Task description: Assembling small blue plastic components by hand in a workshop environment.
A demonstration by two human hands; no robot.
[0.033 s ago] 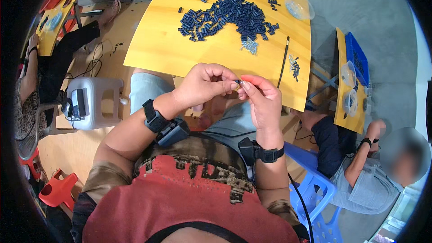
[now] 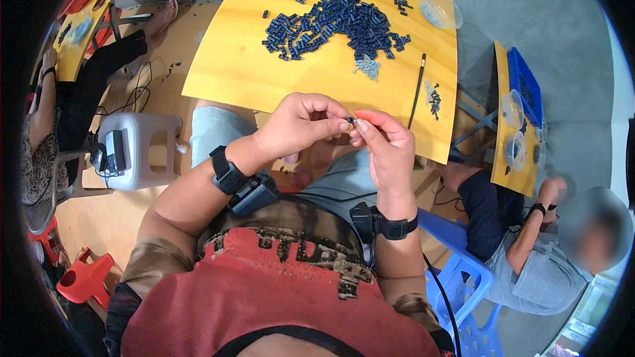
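Over my lap, just off the near edge of the yellow table [image 2: 278, 82], my two hands meet fingertip to fingertip. My left hand [image 2: 301, 122] pinches a small dark cylindrical piece [image 2: 350, 120] between thumb and forefinger. Thumb and forefinger of my right hand [image 2: 387, 149] close at the piece's other end; what they grip, if anything, is too small and covered to name. Beyond them lies a big heap of similar dark cylindrical pieces [image 2: 331, 23]. A small pile of thin, clear or silvery bits [image 2: 366, 67] touches the heap's near side.
At the table's right lie a black rod [image 2: 417, 89] and several dark pieces beside pale bits [image 2: 432, 99]. A clear round tub [image 2: 438, 8] stands at the far right corner. Co-workers sit left and right; a grey stool [image 2: 139, 152] and a blue chair [image 2: 460, 277] flank me.
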